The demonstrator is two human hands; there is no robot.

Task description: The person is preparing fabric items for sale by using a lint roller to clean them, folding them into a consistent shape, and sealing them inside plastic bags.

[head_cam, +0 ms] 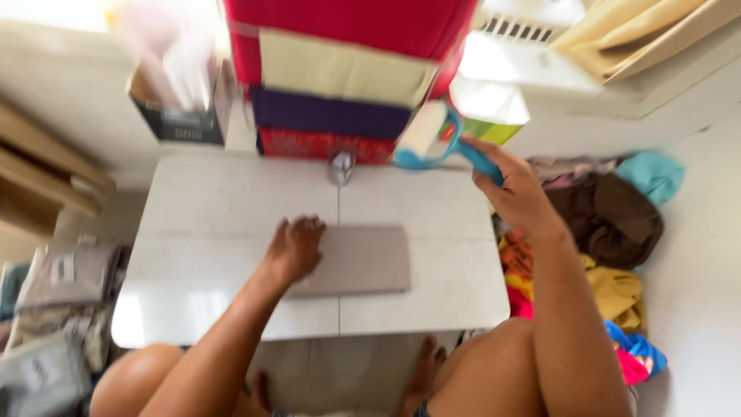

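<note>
My left hand (296,247) rests palm down on a flat, folded grey-brown cloth (363,259) lying on a low white table (216,201). My right hand (517,193) is raised over the table's far right corner and grips the blue handle of a lint roller (432,139), whose white roll points left toward the stacked fabrics. The picture is blurred by motion.
A stack of folded fabrics in red, cream and purple (340,77) stands behind the table. A small metal object (340,166) sits at the table's far edge. Loose clothes (610,224) are heaped on the floor at right; packaged grey items (62,309) lie at left.
</note>
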